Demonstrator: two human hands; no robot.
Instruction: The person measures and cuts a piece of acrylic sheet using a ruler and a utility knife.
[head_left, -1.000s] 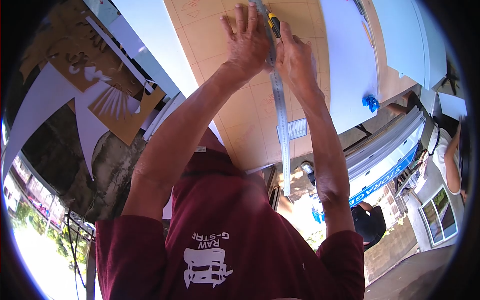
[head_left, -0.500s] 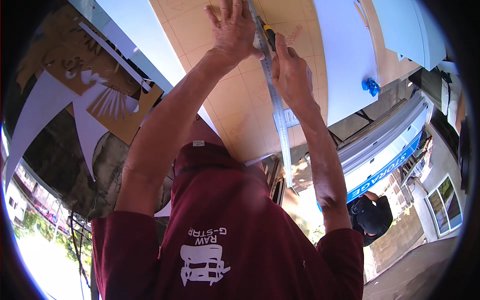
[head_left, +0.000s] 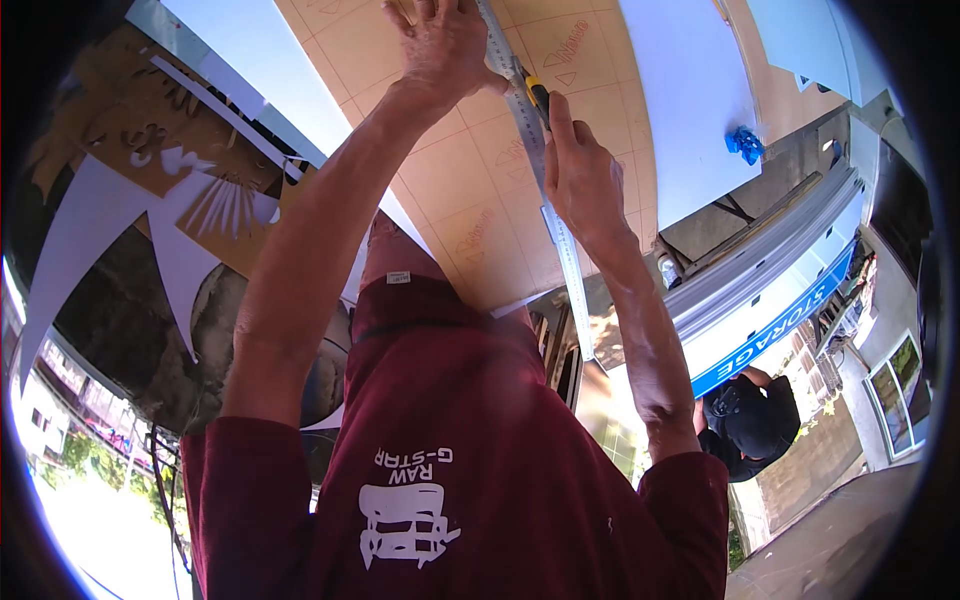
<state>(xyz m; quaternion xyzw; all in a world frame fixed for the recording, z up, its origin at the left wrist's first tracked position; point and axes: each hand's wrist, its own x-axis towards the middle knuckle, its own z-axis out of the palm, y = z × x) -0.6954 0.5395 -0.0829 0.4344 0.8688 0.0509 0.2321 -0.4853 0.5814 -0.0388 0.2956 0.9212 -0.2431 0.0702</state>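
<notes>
A long metal ruler (head_left: 527, 125) lies across a brown sheet with printed red grid lines (head_left: 480, 160), its near end reaching past the sheet's edge. My left hand (head_left: 445, 45) is spread flat on the sheet at the ruler's left side, thumb stretched onto the ruler; its fingertips are cut off by the top of the view. In my right hand (head_left: 583, 185) is a yellow and black utility knife (head_left: 538, 98), held against the ruler's right edge. Its blade tip is too small to make out.
White sheets (head_left: 690, 120) lie right of the brown one, with a crumpled blue piece (head_left: 744, 145) on top. Cut white and brown offcuts (head_left: 95, 235) are at left. A person in black (head_left: 750, 420) is near a blue "STORAGE" sign (head_left: 770, 335).
My right hand has drawn the knife along the ruler toward my body. The left hand stays spread at the ruler, and the whole view has shifted a little.
</notes>
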